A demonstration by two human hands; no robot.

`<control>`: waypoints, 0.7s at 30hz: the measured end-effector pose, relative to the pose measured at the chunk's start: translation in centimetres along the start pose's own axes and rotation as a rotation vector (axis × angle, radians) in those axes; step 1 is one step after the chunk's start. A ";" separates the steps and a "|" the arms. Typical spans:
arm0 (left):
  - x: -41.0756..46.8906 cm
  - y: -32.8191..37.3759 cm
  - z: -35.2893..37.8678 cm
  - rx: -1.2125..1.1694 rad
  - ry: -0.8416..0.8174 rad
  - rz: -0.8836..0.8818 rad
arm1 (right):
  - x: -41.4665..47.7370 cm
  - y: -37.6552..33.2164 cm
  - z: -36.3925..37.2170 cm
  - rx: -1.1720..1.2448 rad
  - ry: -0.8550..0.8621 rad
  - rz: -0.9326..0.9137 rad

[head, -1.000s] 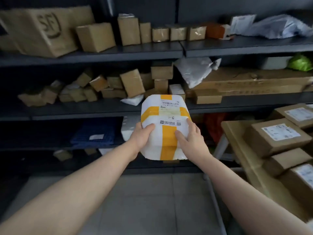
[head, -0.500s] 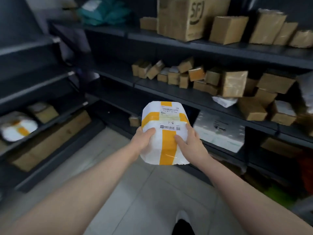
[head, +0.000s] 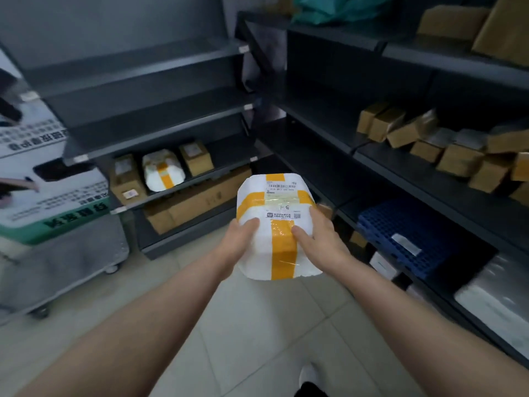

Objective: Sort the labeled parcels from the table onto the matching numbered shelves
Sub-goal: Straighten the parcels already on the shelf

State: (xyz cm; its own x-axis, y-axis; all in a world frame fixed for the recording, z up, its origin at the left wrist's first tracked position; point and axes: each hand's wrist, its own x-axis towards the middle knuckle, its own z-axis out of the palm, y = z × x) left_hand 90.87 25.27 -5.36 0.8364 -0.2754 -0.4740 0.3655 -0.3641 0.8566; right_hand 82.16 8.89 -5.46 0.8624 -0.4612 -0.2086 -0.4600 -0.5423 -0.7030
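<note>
A white foam parcel (head: 269, 247) crossed with yellow tape and bearing a barcode label and a handwritten number is held in front of me at chest height. My left hand (head: 239, 242) grips its left side with the thumb on top. My right hand (head: 320, 239) grips its right side the same way. Ahead to the left stands a dark shelf unit (head: 160, 138). Its lower shelf carries a similar white and yellow parcel (head: 163, 173) between brown boxes (head: 196, 157).
A second dark shelf rack (head: 400, 164) runs along the right with several brown boxes (head: 458, 156), a blue crate (head: 400, 236) and wrapped packages below. A metal cart with a green and white sign (head: 57, 202) stands at the left. Tiled floor lies below my arms.
My view has swung further left, away from the table and the stocked rack toward the left shelf unit. The parcel stays gripped in both hands.
</note>
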 end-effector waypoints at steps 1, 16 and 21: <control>1.3 0.4 -0.4 -0.020 0.006 -0.023 | 1.7 -0.6 0.2 -0.003 -0.013 -0.009; 19.7 4.4 -10.4 -0.154 0.131 -0.142 | 23.0 -10.1 7.9 -0.091 -0.174 -0.148; 28.5 6.5 -14.2 -0.112 0.100 -0.147 | 30.5 -13.0 10.9 -0.072 -0.151 -0.102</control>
State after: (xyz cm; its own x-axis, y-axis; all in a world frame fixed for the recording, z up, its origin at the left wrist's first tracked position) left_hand 122.87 27.66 -10.38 0.8052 -0.1346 -0.5776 0.5250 -0.2911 0.7997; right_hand 116.78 9.53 -10.08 0.9247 -0.2936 -0.2424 -0.3780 -0.6323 -0.6762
